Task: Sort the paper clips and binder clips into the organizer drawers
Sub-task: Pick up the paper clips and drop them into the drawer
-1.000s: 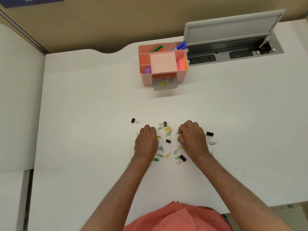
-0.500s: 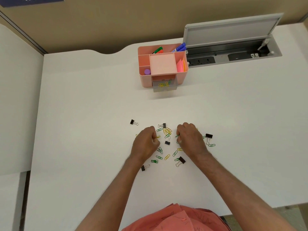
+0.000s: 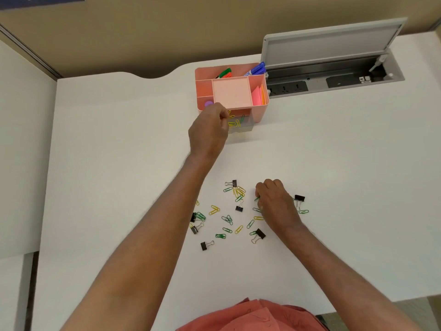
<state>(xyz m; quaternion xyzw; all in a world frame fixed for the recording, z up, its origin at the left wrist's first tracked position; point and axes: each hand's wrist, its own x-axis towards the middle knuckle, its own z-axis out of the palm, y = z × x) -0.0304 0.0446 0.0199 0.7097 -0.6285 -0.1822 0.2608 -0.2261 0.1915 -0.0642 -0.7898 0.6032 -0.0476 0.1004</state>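
Observation:
A pink organizer [image 3: 260,113] stands at the back of the white desk, its small clear drawer [image 3: 245,129] pulled out with yellow and green paper clips [image 3: 236,123] inside. My left hand [image 3: 208,131] reaches over the drawer's left side, fingers pinched on a yellow paper clip [image 3: 230,113]. Nearer me, loose green and yellow paper clips [image 3: 226,219] and several black binder clips [image 3: 239,208] lie scattered. My right hand [image 3: 275,201] rests on the pile's right side, pinching a green paper clip [image 3: 257,199].
The organizer's top holds markers [image 3: 255,70], pink sticky notes [image 3: 257,94] and a purple item [image 3: 208,103]. Behind it on the right, a grey cable box [image 3: 334,75] has its lid raised over sockets. A desk seam [image 3: 56,77] runs along the left.
My left hand has left the pile and moved up to the open drawer with a yellow paper clip. The right hand stays at the pile, still pinching a green clip.

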